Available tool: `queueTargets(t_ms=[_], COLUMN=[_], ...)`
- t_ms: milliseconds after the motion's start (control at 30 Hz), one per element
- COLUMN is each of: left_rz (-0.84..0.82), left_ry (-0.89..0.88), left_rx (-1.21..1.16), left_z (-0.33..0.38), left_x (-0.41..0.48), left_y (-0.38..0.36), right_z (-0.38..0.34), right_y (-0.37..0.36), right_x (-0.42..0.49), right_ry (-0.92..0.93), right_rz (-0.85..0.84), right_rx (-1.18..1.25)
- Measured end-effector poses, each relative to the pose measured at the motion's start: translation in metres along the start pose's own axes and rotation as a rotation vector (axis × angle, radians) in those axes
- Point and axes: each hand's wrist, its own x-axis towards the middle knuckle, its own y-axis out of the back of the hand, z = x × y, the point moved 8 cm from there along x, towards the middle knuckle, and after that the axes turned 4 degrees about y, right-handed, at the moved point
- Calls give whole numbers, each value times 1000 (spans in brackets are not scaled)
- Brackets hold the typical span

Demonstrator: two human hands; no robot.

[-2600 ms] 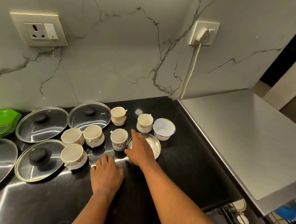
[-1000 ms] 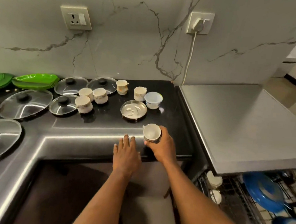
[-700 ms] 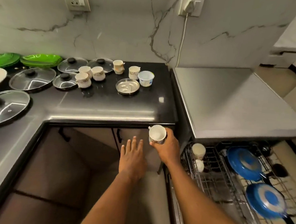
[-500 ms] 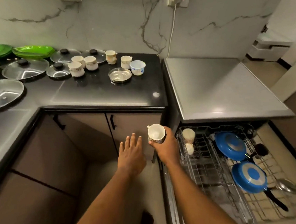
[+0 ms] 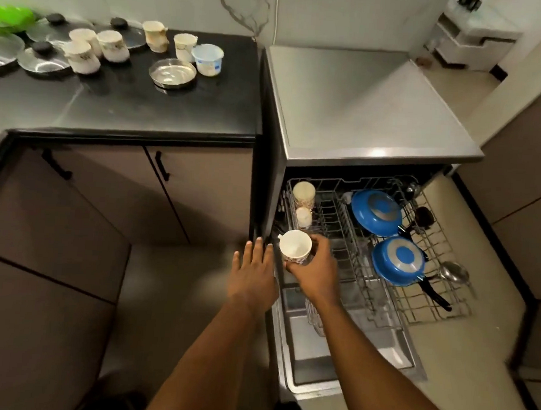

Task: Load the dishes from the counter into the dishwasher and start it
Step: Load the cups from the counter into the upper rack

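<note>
My right hand [image 5: 314, 271] grips a white patterned cup [image 5: 295, 247], mouth up, just over the left front corner of the pulled-out dishwasher rack [image 5: 353, 273]. My left hand [image 5: 252, 272] hovers beside it with fingers straight, holding nothing. Two white cups [image 5: 303, 194] stand in the rack's left column. Two blue pans [image 5: 377, 213] and a ladle [image 5: 453, 273] lie on the rack's right side. On the black counter [image 5: 126, 107] remain several white cups [image 5: 82, 57], a steel plate [image 5: 172, 73], a small plastic tub [image 5: 207, 59] and glass lids [image 5: 43, 59].
The open dishwasher door [image 5: 349, 352] lies flat below the rack. The steel dishwasher top [image 5: 357, 102] is at counter height. Brown cabinet doors [image 5: 105, 194] with black handles stand on the left. Green plates [image 5: 8, 19] sit at the far left of the counter.
My right hand picked the cup off the counter and carried it down and right to the dishwasher rack. My left hand left the counter and followed alongside.
</note>
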Motion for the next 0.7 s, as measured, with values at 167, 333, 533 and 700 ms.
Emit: queueTargets(t_ms=[167,333,533,700], left_rz=[-73,-182,-218,-121], left_ry=[-9,41,92,94], left_rx=[-18,-74,-54,-25], left_z=[48,76,78,73], left_x=[50,106,150,156], left_y=[-39,-88,-128,-135], right_z=[61,116,157,161], right_y=[17,9,-15,-46], right_x=[42,101,161,195], right_ry=[-63,-59,-34,51], right_rz=[-46,-131,-210,-249], right_rx=[-55,-164,-323,-390])
